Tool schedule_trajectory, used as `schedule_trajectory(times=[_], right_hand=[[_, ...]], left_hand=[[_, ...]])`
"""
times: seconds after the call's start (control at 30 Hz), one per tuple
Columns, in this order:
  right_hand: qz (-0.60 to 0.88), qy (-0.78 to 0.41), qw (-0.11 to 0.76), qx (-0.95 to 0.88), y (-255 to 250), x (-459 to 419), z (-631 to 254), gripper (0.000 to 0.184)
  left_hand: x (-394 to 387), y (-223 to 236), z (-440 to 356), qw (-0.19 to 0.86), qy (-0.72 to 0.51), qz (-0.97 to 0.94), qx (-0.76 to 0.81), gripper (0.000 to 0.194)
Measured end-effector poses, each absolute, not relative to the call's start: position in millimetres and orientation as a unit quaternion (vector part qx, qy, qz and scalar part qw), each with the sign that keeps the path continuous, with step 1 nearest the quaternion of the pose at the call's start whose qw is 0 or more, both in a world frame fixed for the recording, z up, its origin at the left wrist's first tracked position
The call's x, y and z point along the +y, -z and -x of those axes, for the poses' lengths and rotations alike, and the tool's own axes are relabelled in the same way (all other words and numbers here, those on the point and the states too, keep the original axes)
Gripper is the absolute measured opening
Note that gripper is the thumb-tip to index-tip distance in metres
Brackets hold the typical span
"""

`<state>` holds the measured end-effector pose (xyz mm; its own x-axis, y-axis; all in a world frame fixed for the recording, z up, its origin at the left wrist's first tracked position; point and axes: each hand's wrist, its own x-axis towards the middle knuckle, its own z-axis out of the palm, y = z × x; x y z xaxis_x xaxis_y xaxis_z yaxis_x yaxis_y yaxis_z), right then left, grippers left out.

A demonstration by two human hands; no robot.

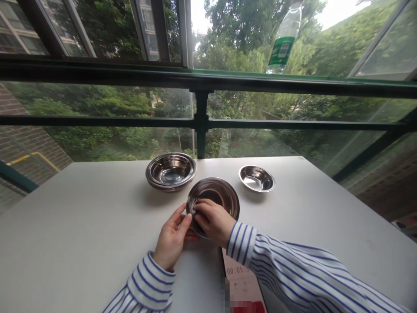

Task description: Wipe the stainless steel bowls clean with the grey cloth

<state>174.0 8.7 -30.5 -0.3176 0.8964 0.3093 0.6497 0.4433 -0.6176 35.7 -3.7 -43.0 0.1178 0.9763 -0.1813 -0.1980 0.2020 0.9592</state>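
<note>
A shiny steel bowl (230,195) is tilted toward me above the table. My left hand (172,237) grips its left rim, thumb on the near side and fingers underneath. Inside the bowl, against the left part of its wall, my right hand (213,219) has its fingers pinched together on a small greyish-white wad (193,208). Most of that wad is covered by the fingers, so its material is unclear. Just beyond, to the left, stand nested steel bowls (171,171). A smaller steel bowl (256,179) rests alone to the right.
The white table (97,226) ends at a dark green railing (130,121) with glass and trees behind. A phone (241,282) showing a timer lies under my right forearm. On the upper rail stands a clear plastic bottle (282,48) with a green label.
</note>
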Motion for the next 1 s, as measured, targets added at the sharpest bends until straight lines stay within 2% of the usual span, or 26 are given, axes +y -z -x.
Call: schedule_trajectory(times=[0.1,0.2,0.3,0.37,0.43,0.63,0.87,1.0], right_hand=[[0.56,-0.19,0.379,-0.711,32,12,-155,0.02],[0.524,-0.2,0.362,-0.744,28,5,-160,0.017],[0.425,-0.177,0.215,-0.861,23,-1,-187,0.016],[0.406,-0.143,0.077,-0.899,20,1,-207,0.015],[0.412,-0.131,0.044,-0.9,18,5,-218,0.013],[0.423,-0.103,0.047,-0.899,15,19,-192,0.025],[0.493,-0.032,0.025,-0.869,8,41,-183,0.023],[0.527,-0.033,0.015,-0.849,9,41,-187,0.025]], left_hand=[[-4,43,-34,0.626,-0.473,-0.408,0.468,0.058],[-4,42,-33,0.619,-0.488,-0.396,0.471,0.059],[-4,42,-34,0.61,-0.492,-0.395,0.48,0.058],[-4,41,-35,0.615,-0.485,-0.396,0.479,0.058],[-3,40,-37,0.622,-0.485,-0.393,0.473,0.057],[-4,35,-38,0.629,-0.484,-0.384,0.472,0.058],[-4,33,-37,0.635,-0.474,-0.377,0.48,0.059],[-5,33,-39,0.644,-0.473,-0.376,0.47,0.056]])
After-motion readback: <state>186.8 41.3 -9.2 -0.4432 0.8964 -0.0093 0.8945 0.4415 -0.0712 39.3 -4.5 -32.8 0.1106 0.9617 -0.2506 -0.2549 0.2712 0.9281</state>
